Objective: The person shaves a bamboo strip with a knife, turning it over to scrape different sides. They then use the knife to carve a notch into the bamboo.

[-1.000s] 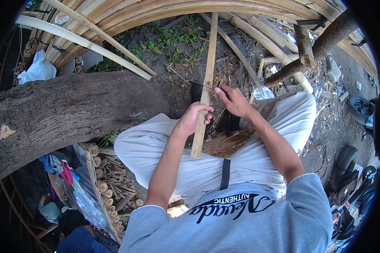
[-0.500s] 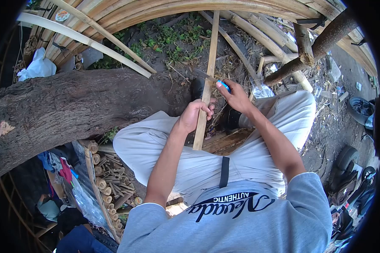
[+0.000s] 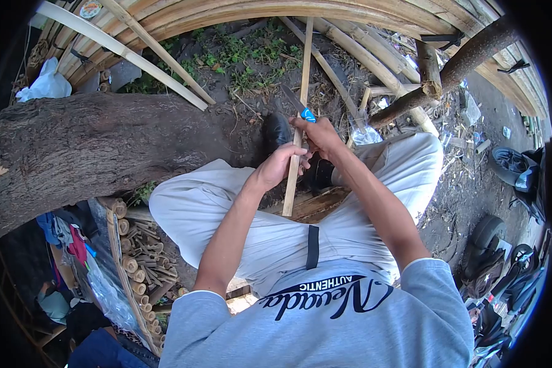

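Observation:
A long, pale bamboo strip (image 3: 305, 80) runs from between my knees up toward the stacked bamboo ahead. My left hand (image 3: 278, 167) is closed around its lower part, the thumb lying across the face. Just above it, my right hand (image 3: 322, 136) grips a knife (image 3: 308, 115) by its blue handle. The dark blade points up and to the left, crossing the strip in this view. Some right-hand fingers also reach over the strip, close by my left fingertips. Below the hands, the strip's near end sits over a piece of wood (image 3: 319, 207) between my legs.
A thick tree trunk (image 3: 92, 147) lies at my left, with cut bamboo pieces (image 3: 142, 251) stacked below it. Long bamboo slats (image 3: 239, 13) arch across the top. A branch post (image 3: 454, 70) slants in at upper right. Motorbike wheels (image 3: 508, 164) show at far right.
My right hand has come down and in toward my left hand, its fingers now over the strip. The knife has turned more upright. The strip shows a narrower face.

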Available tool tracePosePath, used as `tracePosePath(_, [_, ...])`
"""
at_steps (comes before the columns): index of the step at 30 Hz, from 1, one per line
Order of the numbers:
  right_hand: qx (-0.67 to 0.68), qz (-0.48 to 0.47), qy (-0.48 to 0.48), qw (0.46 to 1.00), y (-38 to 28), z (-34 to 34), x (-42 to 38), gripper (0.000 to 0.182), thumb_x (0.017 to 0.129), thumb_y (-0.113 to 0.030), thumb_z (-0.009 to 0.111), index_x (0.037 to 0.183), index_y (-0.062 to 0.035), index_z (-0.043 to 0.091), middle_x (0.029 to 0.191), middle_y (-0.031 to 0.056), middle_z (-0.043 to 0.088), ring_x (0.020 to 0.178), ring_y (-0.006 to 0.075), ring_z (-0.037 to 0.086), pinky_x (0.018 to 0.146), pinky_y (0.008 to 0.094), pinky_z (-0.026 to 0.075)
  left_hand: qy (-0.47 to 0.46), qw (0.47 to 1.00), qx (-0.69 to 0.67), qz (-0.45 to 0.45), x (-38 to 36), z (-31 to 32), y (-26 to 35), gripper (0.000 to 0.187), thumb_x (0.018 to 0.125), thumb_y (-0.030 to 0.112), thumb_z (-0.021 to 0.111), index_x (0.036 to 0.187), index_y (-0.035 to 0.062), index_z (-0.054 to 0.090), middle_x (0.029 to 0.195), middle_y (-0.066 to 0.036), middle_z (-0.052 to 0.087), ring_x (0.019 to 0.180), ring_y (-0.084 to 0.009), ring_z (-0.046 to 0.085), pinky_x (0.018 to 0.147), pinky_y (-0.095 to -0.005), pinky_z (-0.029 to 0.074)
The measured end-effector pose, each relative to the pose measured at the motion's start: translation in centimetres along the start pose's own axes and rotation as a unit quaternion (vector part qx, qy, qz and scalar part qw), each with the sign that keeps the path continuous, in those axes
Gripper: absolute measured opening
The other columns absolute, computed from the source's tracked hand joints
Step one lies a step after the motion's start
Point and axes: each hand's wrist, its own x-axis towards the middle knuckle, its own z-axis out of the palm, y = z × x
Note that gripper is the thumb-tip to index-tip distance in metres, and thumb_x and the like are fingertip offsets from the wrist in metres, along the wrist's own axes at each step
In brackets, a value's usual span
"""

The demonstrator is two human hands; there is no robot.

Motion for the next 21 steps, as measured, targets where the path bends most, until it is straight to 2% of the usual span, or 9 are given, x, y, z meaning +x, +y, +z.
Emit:
tracePosePath(1, [0.002, -0.002, 0.026, 1.0, -0.2, 0.4, 0.4, 0.034, 0.084, -0.032, 0.074, 0.076, -0.0006, 0.066, 0.061, 0.0074, 0.059, 0.039, 0.0108, 0.042, 0.036, 0.0309, 0.028, 0.023, 0.999, 0.041, 0.007, -0.1, 0.4, 0.0, 0.052, 0.101, 0.049, 0.046, 0.123, 0.0024, 0.057, 0.106, -0.006, 0.063, 0.095, -0.0179, 0.062, 0.083, -0.0319, 0.047])
tracePosePath(4, [0.1, 0.038, 0.019, 0.994, -2.0, 1.2, 0.4, 0.027, 0.087, -0.025, 0.07, 0.069, -0.0083, 0.06, 0.05, -0.0062, 0.038, 0.038, 0.0071, 0.028, 0.039, 0.0274, 0.022, 0.022, 0.996, -0.054, 0.066, -0.4, 0.4, 0.9, 0.07, 0.102, 0.062, 0.03, 0.123, 0.0021, 0.058, 0.104, -0.006, 0.063, 0.093, -0.0176, 0.062, 0.08, -0.0298, 0.046])
tracePosePath(5, [0.128, 0.056, -0.007, 0.99, -2.2, 1.5, 0.9, 0.027, 0.087, -0.024, 0.069, 0.067, -0.0109, 0.057, 0.051, -0.0089, 0.031, 0.04, 0.0057, 0.023, 0.04, 0.0276, 0.017, 0.125, 0.982, -0.11, 0.09, 0.4, -0.1, -1.0, 0.068, 0.102, 0.062, 0.026, 0.115, 0.0033, 0.059, 0.096, -0.004, 0.063, 0.08, -0.0183, 0.062, 0.071, -0.0309, 0.047])
tracePosePath(6, [0.122, 0.056, -0.004, 0.991, -2.4, 2.1, 0.7, 0.027, 0.087, -0.024, 0.069, 0.067, -0.0109, 0.057, 0.051, -0.0089, 0.031, 0.04, 0.0057, 0.023, 0.04, 0.0276, 0.017, 0.186, 0.972, -0.129, 0.066, 1.6, -1.9, -4.0, 0.063, 0.102, 0.057, 0.031, 0.111, 0.003, 0.062, 0.088, -0.004, 0.063, 0.075, -0.0187, 0.061, 0.07, -0.0304, 0.046])
tracePosePath(9, [0.175, 0.036, -0.021, 0.984, -4.1, 4.5, 0.6, 0.022, 0.09, -0.025, 0.066, 0.074, -0.0135, 0.058, 0.052, -0.0099, 0.022, 0.043, 0.0055, 0.019, 0.044, 0.0268, 0.016, 0.033, 0.996, 0.077, -0.01, 0.5, 1.6, -6.0, 0.037, 0.098, 0.035, 0.052, 0.108, 0.0012, 0.064, 0.086, -0.004, 0.065, 0.078, -0.0186, 0.064, 0.071, -0.0334, 0.05])
tracePosePath(12, [0.177, 0.044, -0.071, 0.981, -5.3, 5.6, 1.5, 0.019, 0.093, -0.027, 0.064, 0.078, -0.0143, 0.06, 0.053, -0.0102, 0.021, 0.044, 0.0055, 0.018, 0.045, 0.0264, 0.017, -0.127, 0.859, 0.491, 0.066, -0.4, 6.5, -5.7, 0.034, 0.089, 0.017, 0.067, 0.115, -0.0038, 0.062, 0.099, -0.013, 0.07, 0.09, -0.0243, 0.067, 0.083, -0.0372, 0.052])
tracePosePath(14, [0.152, 0.044, -0.072, 0.985, -5.5, 6.0, 1.4, 0.017, 0.094, -0.028, 0.062, 0.084, -0.0149, 0.062, 0.054, -0.0104, 0.022, 0.043, 0.0055, 0.018, 0.045, 0.026, 0.017, -0.095, 0.877, 0.456, 0.12, -0.2, 6.5, -6.7, 0.037, 0.086, 0.016, 0.071, 0.113, -0.0053, 0.061, 0.102, -0.019, 0.071, 0.094, -0.0278, 0.067, 0.091, -0.0385, 0.052])
tracePosePath(16, [0.147, 0.05, -0.074, 0.985, -5.5, 5.8, 1.3, 0.014, 0.096, -0.028, 0.06, 0.094, -0.0159, 0.066, 0.054, -0.0106, 0.022, 0.043, 0.0053, 0.018, 0.045, 0.0255, 0.016, -0.101, 0.896, 0.421, 0.099, -0.3, 6.0, -5.2, 0.035, 0.085, 0.019, 0.073, 0.108, -0.0055, 0.063, 0.092, -0.016, 0.071, 0.086, -0.0239, 0.065, 0.083, -0.037, 0.051])
tracePosePath(21, [0.152, 0.056, -0.095, 0.982, -5.1, 5.3, 1.5, 0.017, 0.095, -0.03, 0.063, 0.087, -0.0149, 0.063, 0.053, -0.011, 0.02, 0.043, 0.0047, 0.017, 0.045, 0.0255, 0.016, -0.072, 0.924, 0.347, 0.144, 0.6, 4.2, -3.6, 0.036, 0.079, 0.024, 0.082, 0.092, -0.0061, 0.065, 0.076, -0.009, 0.067, 0.069, -0.0156, 0.06, 0.067, -0.0331, 0.048])
